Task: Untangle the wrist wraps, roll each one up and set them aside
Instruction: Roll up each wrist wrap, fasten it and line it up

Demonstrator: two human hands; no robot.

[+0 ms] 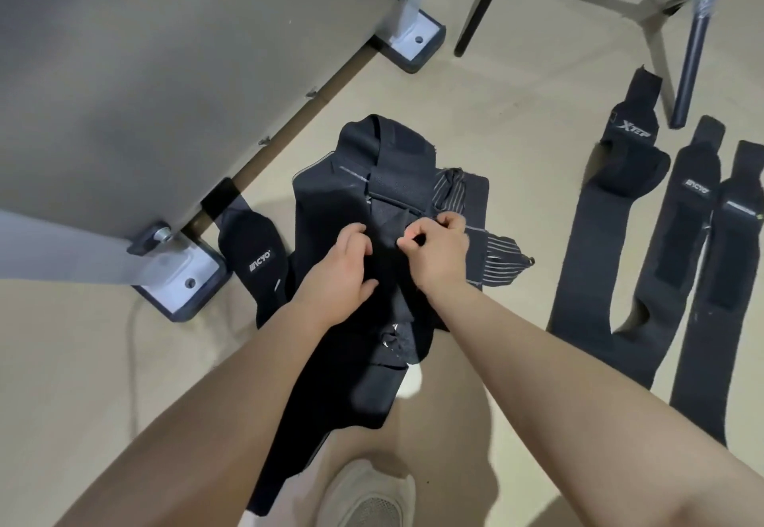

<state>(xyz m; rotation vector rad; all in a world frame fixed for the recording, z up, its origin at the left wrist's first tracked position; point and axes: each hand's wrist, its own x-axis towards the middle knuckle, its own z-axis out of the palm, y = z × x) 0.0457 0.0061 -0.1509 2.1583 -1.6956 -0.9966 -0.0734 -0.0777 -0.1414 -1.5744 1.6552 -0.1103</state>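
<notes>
- The step in hand looks like untangling: the tangled pile of wrist wraps (388, 204) lies on the floor (516, 121) in front of the person, beside a table foot (182, 278).
- The right hand (438, 253) pinches a black strap at the pile's middle, fingers curled tight on it.
- The left hand (343, 274) presses on the fabric just beside it, fingers bent into the cloth (whether they grip it I cannot tell).
- Three straightened wraps (661, 245) lie flat to the right, well apart, not yet rolled.
- Next, probably: draw the pinched strap free while the other hand pins the pile.
</notes>
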